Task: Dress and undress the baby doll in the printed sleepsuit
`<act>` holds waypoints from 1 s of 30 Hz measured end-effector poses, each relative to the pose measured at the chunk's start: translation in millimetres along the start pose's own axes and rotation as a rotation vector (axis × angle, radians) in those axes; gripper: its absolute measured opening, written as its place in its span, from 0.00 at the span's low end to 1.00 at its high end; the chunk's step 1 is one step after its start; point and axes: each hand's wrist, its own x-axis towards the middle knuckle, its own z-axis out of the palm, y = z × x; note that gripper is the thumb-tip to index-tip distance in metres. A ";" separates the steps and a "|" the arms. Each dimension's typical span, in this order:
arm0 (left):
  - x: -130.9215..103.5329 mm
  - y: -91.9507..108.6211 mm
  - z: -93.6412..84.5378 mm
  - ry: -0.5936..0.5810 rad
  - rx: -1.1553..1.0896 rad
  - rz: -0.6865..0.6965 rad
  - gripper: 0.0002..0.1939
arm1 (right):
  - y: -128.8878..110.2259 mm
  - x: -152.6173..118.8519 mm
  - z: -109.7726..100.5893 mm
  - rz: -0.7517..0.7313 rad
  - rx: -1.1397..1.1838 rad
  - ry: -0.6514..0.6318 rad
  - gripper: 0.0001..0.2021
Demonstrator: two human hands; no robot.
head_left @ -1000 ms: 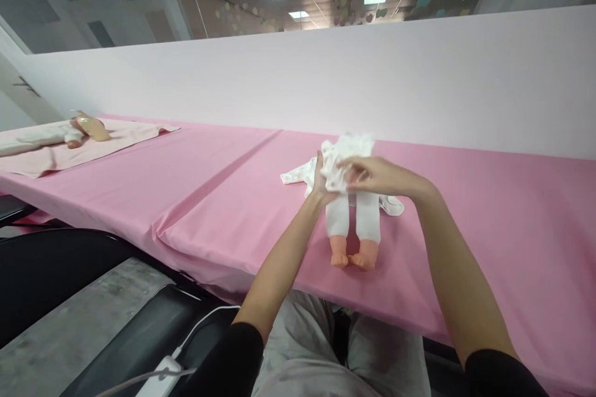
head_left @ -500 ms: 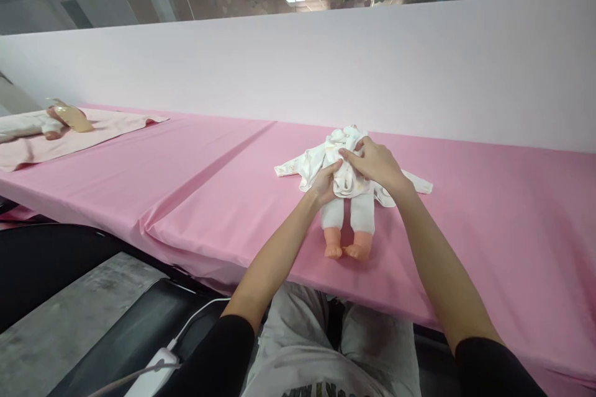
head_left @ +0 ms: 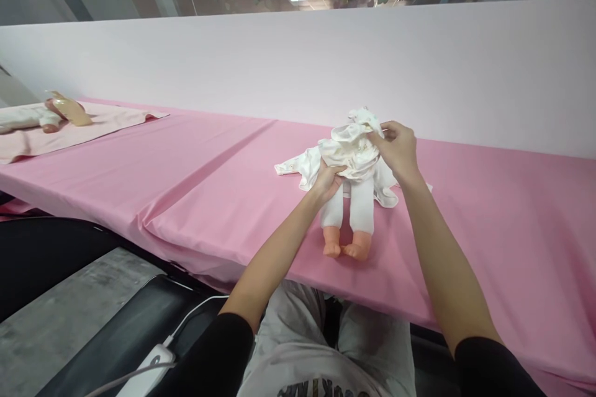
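With our left hand (head_left: 328,182) grasping the near-left edge of the white cloth (head_left: 354,152) and our right hand (head_left: 401,147) pinching its far-right folds, over the doll (head_left: 361,206) on the desk's (head_left: 214,198) right part, we should handle it gently, without tugging.

garment (head_left: 351,152): wrinkled cloth; doll feet (head_left: 358,245): smooth plastic; chair seat (head_left: 112,338): glossy

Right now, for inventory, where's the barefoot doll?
The doll lies right of centre in the head view, on the pink tablecloth, legs below the bunched garment.
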 end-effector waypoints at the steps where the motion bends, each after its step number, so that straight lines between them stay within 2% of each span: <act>1: 0.6 0.2 0.0 0.019 0.006 0.008 0.33 | 0.9 2.5 -2.6 -0.011 0.047 0.042 0.08; 5: 5.8 3.4 -3.7 0.122 -0.043 -0.017 0.23 | 4.7 13.0 -17.1 0.012 0.266 0.197 0.09; 9: 11.0 11.1 -8.7 0.158 -0.119 -0.053 0.16 | 14.9 21.9 -31.3 0.097 0.428 0.288 0.09; 11: 11.8 15.1 -10.3 0.188 -0.135 -0.048 0.18 | 21.7 25.2 -34.4 0.134 0.463 0.329 0.08; 13: 11.5 17.9 -12.0 0.275 -0.125 -0.023 0.26 | 26.5 27.7 -34.5 0.157 0.484 0.349 0.08; 16: 9.7 18.6 -16.0 0.482 0.020 0.082 0.37 | 26.7 29.0 -32.6 0.123 0.529 0.388 0.07; 18: 7.6 17.2 -19.4 0.576 0.237 0.235 0.35 | 21.9 26.7 -32.2 0.105 0.548 0.372 0.06; 19: 6.1 16.3 -20.9 0.578 0.374 0.335 0.33 | 18.4 24.4 -32.3 0.116 0.530 0.321 0.06; 21: 2.7 14.1 -23.1 0.458 0.659 0.545 0.30 | 9.9 17.2 -32.6 0.165 0.421 0.109 0.08; 23: -1.0 11.6 -23.5 0.189 0.930 0.706 0.32 | 0.3 8.0 -31.5 0.181 0.275 -0.173 0.12; 25: -4.1 8.8 -22.2 -0.116 1.182 0.792 0.35 | -9.2 -0.8 -27.8 0.137 0.186 -0.396 0.14; 27: -6.6 6.3 -19.3 -0.333 1.365 0.791 0.35 | -17.6 -7.4 -22.7 0.064 0.169 -0.481 0.16; 28: -7.8 5.5 -17.4 -0.383 1.412 0.765 0.34 | -21.3 -9.8 -20.5 0.031 0.159 -0.491 0.16; 30: -10.9 5.0 -12.9 -0.385 1.392 0.690 0.30 | -26.7 -13.0 -17.9 -0.017 0.073 -0.523 0.18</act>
